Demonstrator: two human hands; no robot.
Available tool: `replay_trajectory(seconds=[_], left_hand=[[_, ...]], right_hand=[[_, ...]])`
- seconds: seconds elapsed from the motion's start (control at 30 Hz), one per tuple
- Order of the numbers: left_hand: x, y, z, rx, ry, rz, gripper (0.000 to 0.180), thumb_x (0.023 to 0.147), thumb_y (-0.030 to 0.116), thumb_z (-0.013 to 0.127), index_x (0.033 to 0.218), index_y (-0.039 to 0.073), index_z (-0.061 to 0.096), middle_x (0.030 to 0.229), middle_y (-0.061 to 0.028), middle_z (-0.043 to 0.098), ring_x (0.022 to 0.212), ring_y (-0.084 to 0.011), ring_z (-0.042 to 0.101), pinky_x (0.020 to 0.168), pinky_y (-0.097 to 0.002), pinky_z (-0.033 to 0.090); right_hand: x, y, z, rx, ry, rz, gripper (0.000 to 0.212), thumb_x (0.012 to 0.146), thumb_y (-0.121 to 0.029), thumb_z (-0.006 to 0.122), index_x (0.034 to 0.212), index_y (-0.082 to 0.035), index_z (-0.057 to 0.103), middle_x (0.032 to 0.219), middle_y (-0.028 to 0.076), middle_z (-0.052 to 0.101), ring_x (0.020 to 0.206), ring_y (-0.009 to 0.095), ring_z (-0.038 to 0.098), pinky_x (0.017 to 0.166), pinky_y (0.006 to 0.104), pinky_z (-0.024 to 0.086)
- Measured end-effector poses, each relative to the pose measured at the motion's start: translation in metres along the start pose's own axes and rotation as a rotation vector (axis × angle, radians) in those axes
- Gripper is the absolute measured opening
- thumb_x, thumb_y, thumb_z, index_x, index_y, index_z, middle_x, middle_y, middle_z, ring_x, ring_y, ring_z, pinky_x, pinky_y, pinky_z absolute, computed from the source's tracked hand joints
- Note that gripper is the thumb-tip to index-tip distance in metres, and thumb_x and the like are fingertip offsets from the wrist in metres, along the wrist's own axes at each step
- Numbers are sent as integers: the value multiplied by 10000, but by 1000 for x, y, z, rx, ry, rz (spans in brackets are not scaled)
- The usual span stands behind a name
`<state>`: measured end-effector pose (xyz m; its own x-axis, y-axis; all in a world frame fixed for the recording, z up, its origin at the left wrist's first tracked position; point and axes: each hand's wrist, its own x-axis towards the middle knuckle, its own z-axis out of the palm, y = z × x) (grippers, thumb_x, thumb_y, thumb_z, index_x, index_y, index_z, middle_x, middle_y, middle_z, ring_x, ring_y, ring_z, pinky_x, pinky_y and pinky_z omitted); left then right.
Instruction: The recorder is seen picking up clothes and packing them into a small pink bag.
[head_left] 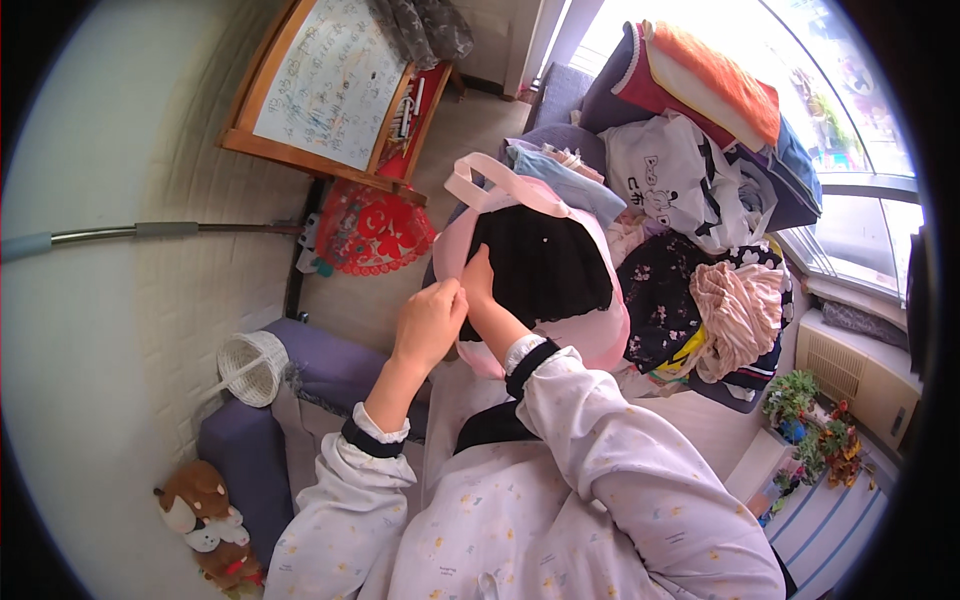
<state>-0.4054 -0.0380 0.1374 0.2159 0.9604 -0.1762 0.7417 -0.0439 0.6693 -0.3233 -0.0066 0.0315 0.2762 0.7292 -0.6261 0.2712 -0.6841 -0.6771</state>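
Observation:
A pink tote bag (617, 322) with a pale pink handle stands open before me. Dark black cloth (545, 262) fills its mouth. My left hand (430, 325) is closed in a fist at the bag's left edge, fingers curled on the rim. Right beside it, my right hand (482, 285) reaches over the same edge, a digit pointing up along the inner side by the black cloth. Its other fingers are mostly hidden, and it appears to grip the bag's side. The two hands nearly touch.
Clothes pile up at the right, with a crumpled beige garment (738, 312), a floral black one (662, 290) and a white plastic bag (660, 175). Folded orange cloth (715, 80) lies behind. A whiteboard easel (325, 85), white basket (252, 368) and plush toys (205, 515) are leftward; plants (800, 400) rightward.

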Motion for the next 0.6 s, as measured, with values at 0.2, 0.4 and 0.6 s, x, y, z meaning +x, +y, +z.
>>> replay_trajectory(seconds=[0.2,0.4,0.6], left_hand=[[-5,-5,2,-65,3,67,193,888,129,524,764,-16,499,716,-197,569,659,-384,565,565,-437,422],[1,-9,-19,-190,111,-29,213,898,137,533,756,-18,496,615,-191,550,559,-339,577,499,-383,405],[-7,-14,-15,-69,160,-20,214,899,150,529,756,-7,504,644,-191,571,600,-344,597,516,-409,414]], right_hand=[[40,30,38,35,-31,6,513,855,-214,562,1236,64,359,1041,356,578,1034,474,557,877,477,446],[24,19,0,-62,-155,-97,898,725,-260,734,1342,84,179,1155,378,505,1107,457,519,937,445,443],[-51,-27,-69,-541,-203,-935,458,782,-189,634,1179,-17,483,1220,172,495,1197,351,446,974,428,396]])
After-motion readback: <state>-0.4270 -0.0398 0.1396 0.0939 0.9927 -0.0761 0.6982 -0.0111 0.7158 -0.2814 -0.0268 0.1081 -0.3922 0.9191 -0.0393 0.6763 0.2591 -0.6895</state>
